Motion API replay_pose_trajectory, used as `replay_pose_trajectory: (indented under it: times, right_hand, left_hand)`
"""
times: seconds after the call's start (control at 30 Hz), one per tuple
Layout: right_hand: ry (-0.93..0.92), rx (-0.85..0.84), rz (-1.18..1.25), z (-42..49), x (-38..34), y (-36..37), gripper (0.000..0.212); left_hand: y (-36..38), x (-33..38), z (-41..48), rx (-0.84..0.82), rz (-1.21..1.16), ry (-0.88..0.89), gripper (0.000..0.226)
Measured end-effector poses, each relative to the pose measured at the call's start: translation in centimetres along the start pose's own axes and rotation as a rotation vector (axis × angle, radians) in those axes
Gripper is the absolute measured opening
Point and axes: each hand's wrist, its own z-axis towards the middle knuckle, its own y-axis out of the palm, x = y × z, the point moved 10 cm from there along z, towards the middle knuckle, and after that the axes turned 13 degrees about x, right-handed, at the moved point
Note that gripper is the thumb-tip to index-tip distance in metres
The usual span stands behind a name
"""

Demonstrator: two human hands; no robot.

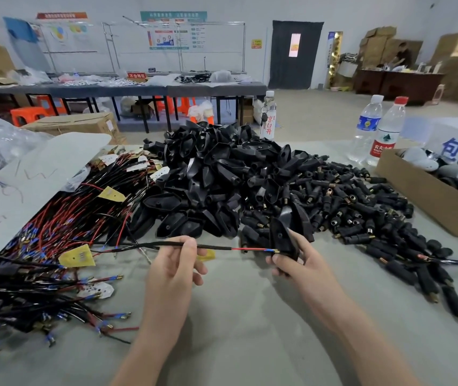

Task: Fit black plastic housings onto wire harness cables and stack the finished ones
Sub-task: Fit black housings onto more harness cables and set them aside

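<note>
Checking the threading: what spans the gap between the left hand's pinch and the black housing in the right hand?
Head view: the cable spans it, black sleeve then red and blue wire ends whose tip reaches the housing.

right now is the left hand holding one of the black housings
No, the left hand pinches only the wire harness cable, while the black housing is gripped by the right hand.

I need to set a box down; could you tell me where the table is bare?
The near table is bare, between the wire harnesses on the left and the connectors on the right. The housing heap crowds the middle.
</note>
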Motion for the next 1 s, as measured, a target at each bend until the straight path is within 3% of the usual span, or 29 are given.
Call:
replay_pose_trajectory:
  times: [0.07, 0.2, 0.33, 0.57, 0.9, 1.0]
  right_hand:
    - [-0.040, 0.051, -0.094, 0.1, 0.0, -0.3, 0.048]
    - [0.006, 0.070, 0.050, 0.1, -0.1, -0.3, 0.031]
    - [0.031, -0.024, 0.049, -0.3, 0.0, 0.6, 0.021]
    - [0.211, -0.107, 0.318, -0.1, 1.4, 1.5, 0.029]
    - [0.277, -0.161, 0.334, -1.1, 1.2, 1.9, 0.028]
    - [0.278, -0.162, 0.352, -1.3, 0.5, 1.9, 0.041]
  left_hand:
    - [-0.1, 0.2, -0.1, 0.008, 0.021, 0.013, 0.021]
    - [0.0, 0.4, -0.2, 0.009, 0.078, 0.032, 0.021]
    - [-0.3, 0.0, 0.0, 0.024, 0.129, 0.030, 0.023]
    - [0.2, -0.9, 0.1, -0.030, 0.102, -0.042, 0.017]
    - [0.2, -1.5, 0.3, -0.038, 0.019, -0.136, 0.025]
    - [-0.1, -1.0, 0.4, -0.021, 0.054, -0.087, 0.022]
